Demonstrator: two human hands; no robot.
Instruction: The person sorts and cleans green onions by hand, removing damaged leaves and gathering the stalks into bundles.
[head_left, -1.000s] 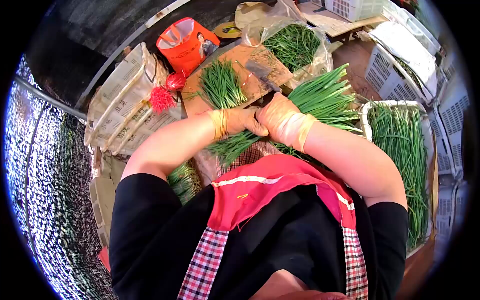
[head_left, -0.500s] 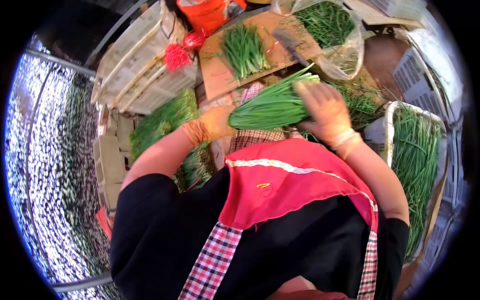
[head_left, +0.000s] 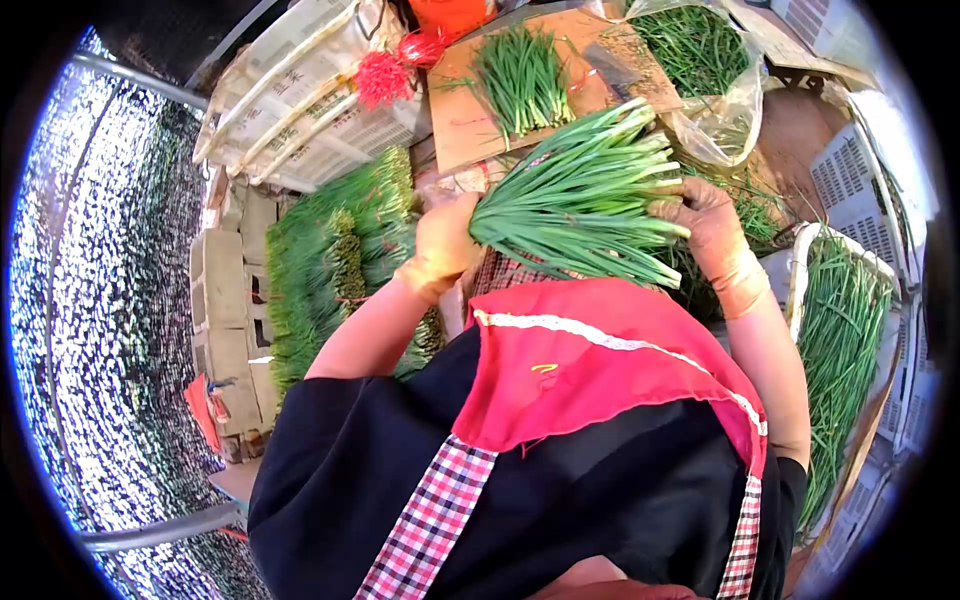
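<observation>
Head view: left hand (head_left: 446, 236) clutches garlic chives (head_left: 585, 195), right hand (head_left: 708, 222) curled at their stem ends (head_left: 660, 168), its grip unclear from here.

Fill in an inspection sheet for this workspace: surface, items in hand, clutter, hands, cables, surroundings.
Surface: brown board bearing a smaller green bunch.
Items in hand: large bunch of green stalks, pale ends toward the right.
Clutter: red stringy bundle left of the board; clear plastic bag of greens at its right.
Hands: left hand gripping the leafy end; right hand at the pale ends, grip unclear.
Cables: nothing clearly identifiable seen.
Surroundings: stacked green bunches left, white-rimmed crate of greens right.
</observation>
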